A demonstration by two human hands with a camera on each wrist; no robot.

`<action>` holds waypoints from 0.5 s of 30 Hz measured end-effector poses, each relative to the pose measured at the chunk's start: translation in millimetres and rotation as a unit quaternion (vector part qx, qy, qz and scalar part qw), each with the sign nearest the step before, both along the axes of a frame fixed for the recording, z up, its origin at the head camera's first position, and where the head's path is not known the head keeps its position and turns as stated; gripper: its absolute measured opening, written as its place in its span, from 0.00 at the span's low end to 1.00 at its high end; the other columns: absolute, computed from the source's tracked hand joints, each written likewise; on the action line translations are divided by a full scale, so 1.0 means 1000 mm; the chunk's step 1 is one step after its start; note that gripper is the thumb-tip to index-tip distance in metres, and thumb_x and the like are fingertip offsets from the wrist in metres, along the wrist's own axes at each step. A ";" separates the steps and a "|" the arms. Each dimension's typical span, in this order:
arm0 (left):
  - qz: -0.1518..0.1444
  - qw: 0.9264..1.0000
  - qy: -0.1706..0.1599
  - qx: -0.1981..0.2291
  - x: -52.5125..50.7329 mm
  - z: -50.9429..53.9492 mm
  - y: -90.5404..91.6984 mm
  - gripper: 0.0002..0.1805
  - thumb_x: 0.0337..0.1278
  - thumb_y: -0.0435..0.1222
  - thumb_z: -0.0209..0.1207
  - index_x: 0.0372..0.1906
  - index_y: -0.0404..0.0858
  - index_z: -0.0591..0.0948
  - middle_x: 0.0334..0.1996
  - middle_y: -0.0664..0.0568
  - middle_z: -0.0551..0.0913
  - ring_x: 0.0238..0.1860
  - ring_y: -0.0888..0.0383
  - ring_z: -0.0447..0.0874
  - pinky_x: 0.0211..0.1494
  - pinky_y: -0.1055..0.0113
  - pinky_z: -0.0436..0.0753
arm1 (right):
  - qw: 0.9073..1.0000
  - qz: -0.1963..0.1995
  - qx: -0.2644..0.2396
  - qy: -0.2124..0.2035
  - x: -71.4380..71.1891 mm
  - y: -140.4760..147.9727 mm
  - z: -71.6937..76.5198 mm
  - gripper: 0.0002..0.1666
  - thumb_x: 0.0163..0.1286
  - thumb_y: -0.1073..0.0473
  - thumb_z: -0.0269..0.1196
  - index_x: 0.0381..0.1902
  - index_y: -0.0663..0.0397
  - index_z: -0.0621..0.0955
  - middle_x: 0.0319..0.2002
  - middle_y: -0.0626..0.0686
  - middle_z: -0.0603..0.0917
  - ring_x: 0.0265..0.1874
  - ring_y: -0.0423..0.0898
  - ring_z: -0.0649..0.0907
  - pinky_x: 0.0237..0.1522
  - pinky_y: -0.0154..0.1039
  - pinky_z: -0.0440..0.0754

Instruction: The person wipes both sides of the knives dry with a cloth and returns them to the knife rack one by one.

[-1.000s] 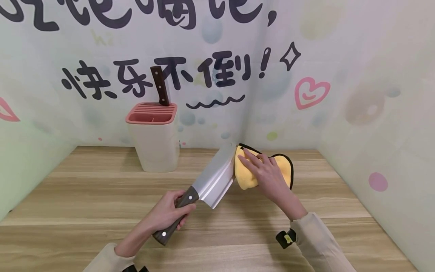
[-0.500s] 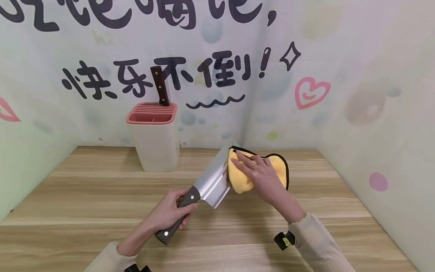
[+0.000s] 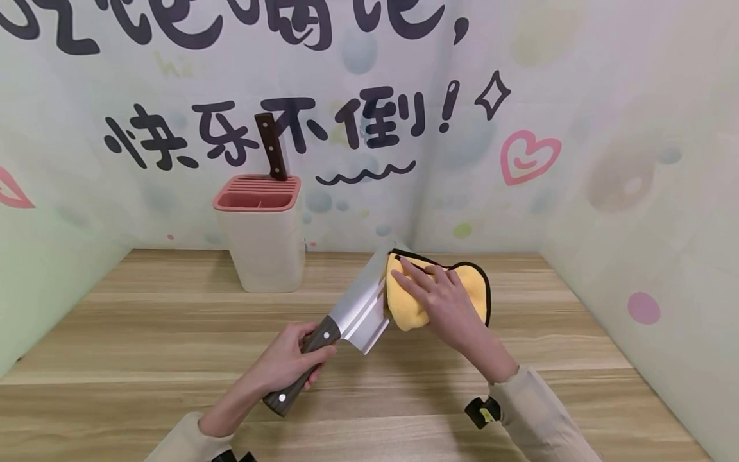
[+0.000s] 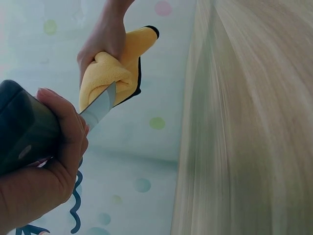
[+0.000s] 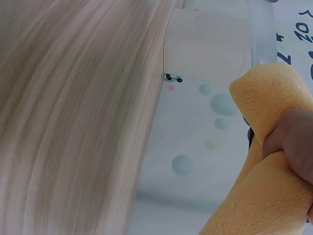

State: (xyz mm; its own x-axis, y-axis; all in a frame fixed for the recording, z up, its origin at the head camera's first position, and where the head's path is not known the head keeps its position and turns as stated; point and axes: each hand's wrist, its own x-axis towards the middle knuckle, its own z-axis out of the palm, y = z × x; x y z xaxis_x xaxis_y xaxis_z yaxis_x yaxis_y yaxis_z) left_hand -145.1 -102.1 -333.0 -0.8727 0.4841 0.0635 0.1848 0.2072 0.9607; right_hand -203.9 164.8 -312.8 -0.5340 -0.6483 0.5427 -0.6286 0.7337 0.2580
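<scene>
- Left grip (image 3: 291,359), a bare hand: fingers and thumb clamped around the dark handle of a cleaver (image 3: 353,311), above the front half of the counter (image 3: 144,333).
- Cleaver: held up off the counter and slanted, the handle's end toward the front edge, the broad silver blade reaching toward the back edge, right of its middle. Two pale rivets show on the handle.
- Right grip (image 3: 453,305), also a bare hand: clamped on a yellow cloth (image 3: 407,311) with black trim, fingers spread across its top, the thumb pressed into a fold in the right wrist view.
- Cloth: fuzzy and folded, touching the blade and covering part of it; in the left wrist view, the blade runs into the fold.
- Knife block (image 3: 268,250): white with a slotted red top, upright near the counter's back edge, left of its middle. One brown-handled knife (image 3: 271,146) stands in it.
- Backdrop (image 3: 369,205): pale, behind the counter's back edge, printed with dark Chinese lettering, a pink heart and coloured dots.
- Both sleeves (image 3: 537,410): light beige.
</scene>
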 end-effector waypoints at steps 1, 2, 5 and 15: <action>0.000 1.000 0.000 0.000 0.000 0.000 0.000 0.11 0.57 0.33 0.54 0.33 0.27 0.69 0.12 0.51 0.71 0.10 0.63 0.70 0.12 0.70 0.74 | 1.000 -0.003 0.001 0.000 0.000 0.000 0.000 0.50 0.31 0.62 0.76 0.59 0.49 0.70 0.60 0.54 0.69 0.45 0.55 0.73 0.37 0.48 0.72; 0.000 1.000 -0.001 0.000 0.000 0.000 0.000 0.11 0.57 0.34 0.54 0.33 0.27 0.69 0.12 0.51 0.71 0.10 0.63 0.70 0.12 0.70 0.74 | 1.000 -0.004 0.001 0.000 -0.001 0.001 0.000 0.50 0.31 0.62 0.76 0.59 0.49 0.70 0.60 0.54 0.69 0.45 0.55 0.74 0.37 0.49 0.72; 0.001 1.000 -0.003 -0.002 0.000 0.000 -0.001 0.11 0.57 0.34 0.54 0.34 0.27 0.70 0.12 0.51 0.71 0.10 0.63 0.70 0.12 0.70 0.74 | 1.000 -0.011 -0.001 -0.008 -0.003 0.002 0.000 0.52 0.29 0.62 0.77 0.58 0.50 0.70 0.60 0.54 0.69 0.44 0.56 0.74 0.37 0.49 0.72; 0.001 1.000 0.003 -0.003 0.000 0.000 -0.001 0.12 0.57 0.34 0.54 0.34 0.26 0.70 0.12 0.51 0.71 0.10 0.63 0.70 0.12 0.70 0.74 | 0.999 -0.048 0.003 -0.023 -0.004 0.007 0.001 0.49 0.32 0.67 0.75 0.58 0.50 0.71 0.60 0.54 0.69 0.42 0.57 0.74 0.34 0.47 0.72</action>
